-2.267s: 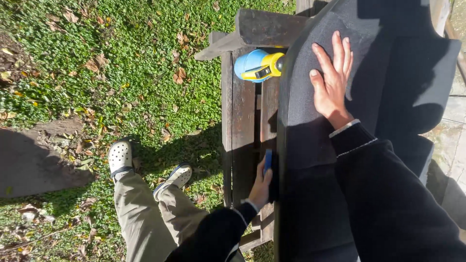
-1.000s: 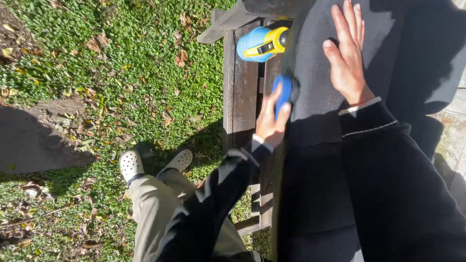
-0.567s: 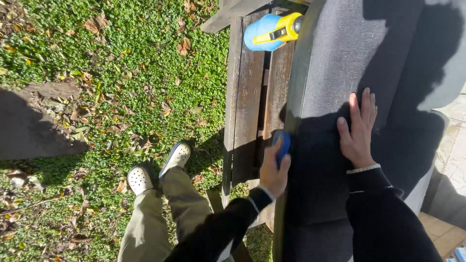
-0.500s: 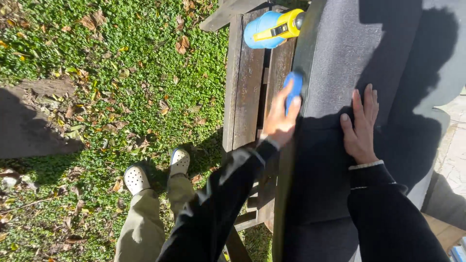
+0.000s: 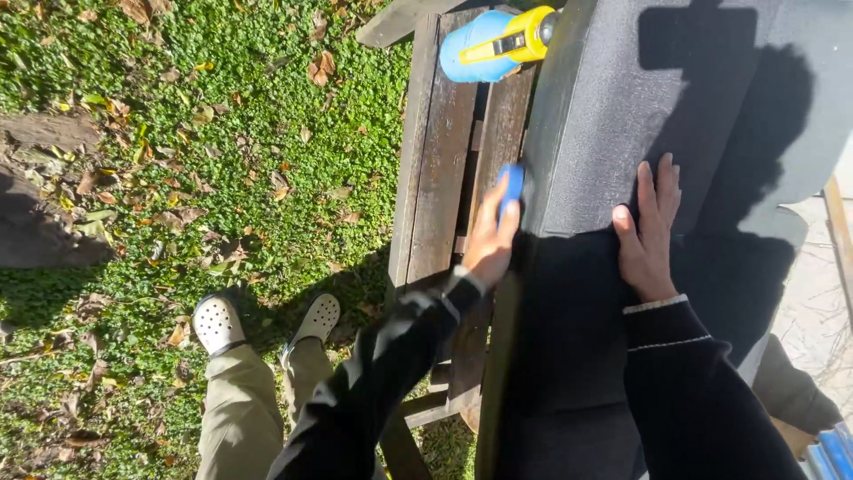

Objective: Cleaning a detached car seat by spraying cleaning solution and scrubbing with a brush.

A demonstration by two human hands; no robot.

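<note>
Head view: small blue block [image 5: 511,188], rounded, bright in sun, pressed against left edge of dark grey panel [image 5: 622,116]. Left hand [image 5: 491,236] wraps block from below, fingers closed round it, block poking out above fingertips. Right hand [image 5: 649,236] flat, fingers spread on panel face, well apart from block. Panel lies over wooden bench [image 5: 440,160]; blue-yellow tool [image 5: 493,40] at bench's far end.

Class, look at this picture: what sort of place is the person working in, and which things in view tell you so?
Probably a garden or backyard, outdoors in sunlight. Green ground cover strewn with dry fallen leaves lies underfoot, and a weathered wooden bench stands on it, bearing a dark grey board.
</note>
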